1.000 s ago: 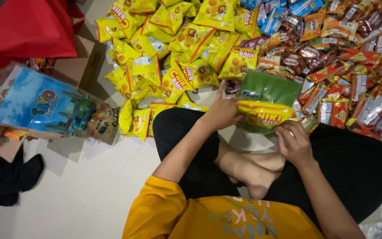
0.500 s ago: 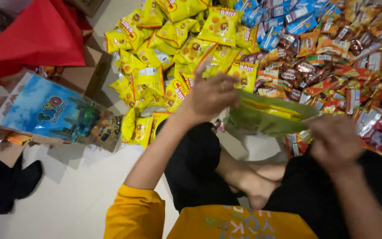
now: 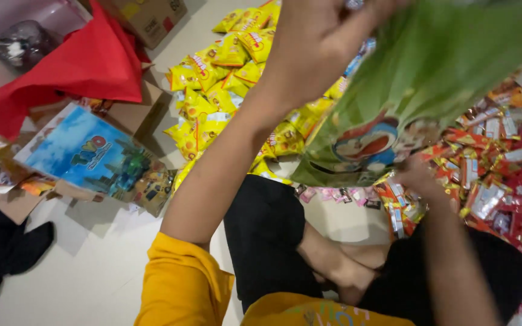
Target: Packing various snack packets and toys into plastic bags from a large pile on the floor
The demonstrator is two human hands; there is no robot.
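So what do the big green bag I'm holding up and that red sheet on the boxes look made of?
Big green bag: seemingly thin glossy plastic film, creased, with sheen. Red sheet: probably matte non-woven fabric, draping in soft folds without shine.

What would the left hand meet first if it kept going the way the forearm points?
The left hand grips the top of the big green plastic bag, raised near the camera. Beyond it, the forearm's line leaves the frame's upper edge; nothing else shows, though depth is unclear.

Bright even indoor light; motion blur (nearest objects smeared), soft shadows.
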